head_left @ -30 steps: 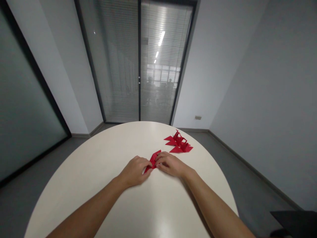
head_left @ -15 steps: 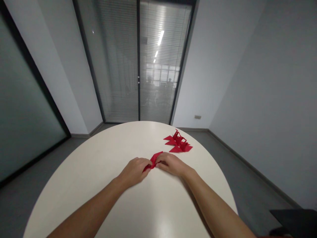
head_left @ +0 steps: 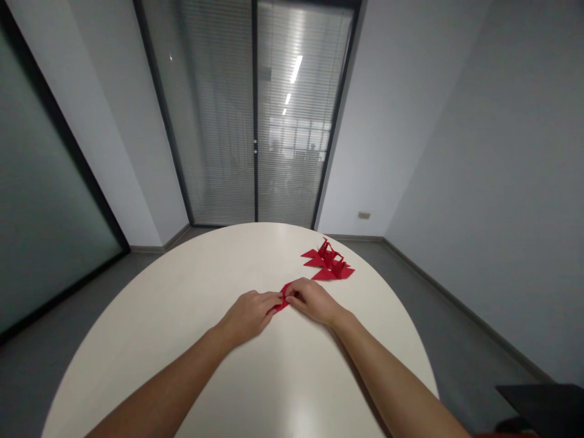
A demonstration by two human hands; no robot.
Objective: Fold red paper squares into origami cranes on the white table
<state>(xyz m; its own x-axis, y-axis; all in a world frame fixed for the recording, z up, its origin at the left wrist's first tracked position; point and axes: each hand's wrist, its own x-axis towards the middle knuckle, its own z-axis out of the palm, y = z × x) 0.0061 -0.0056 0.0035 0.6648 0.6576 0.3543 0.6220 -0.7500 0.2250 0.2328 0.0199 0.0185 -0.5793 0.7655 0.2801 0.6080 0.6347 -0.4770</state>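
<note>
Head view shows the person's left hand [head_left: 249, 314] and right hand [head_left: 312, 301] meeting over a small folded red paper piece [head_left: 283, 297], both pinching it with their fingertips against the round white table [head_left: 182, 304]. Near it, further right, lies a pile of folded red paper shapes [head_left: 329, 261].
</note>
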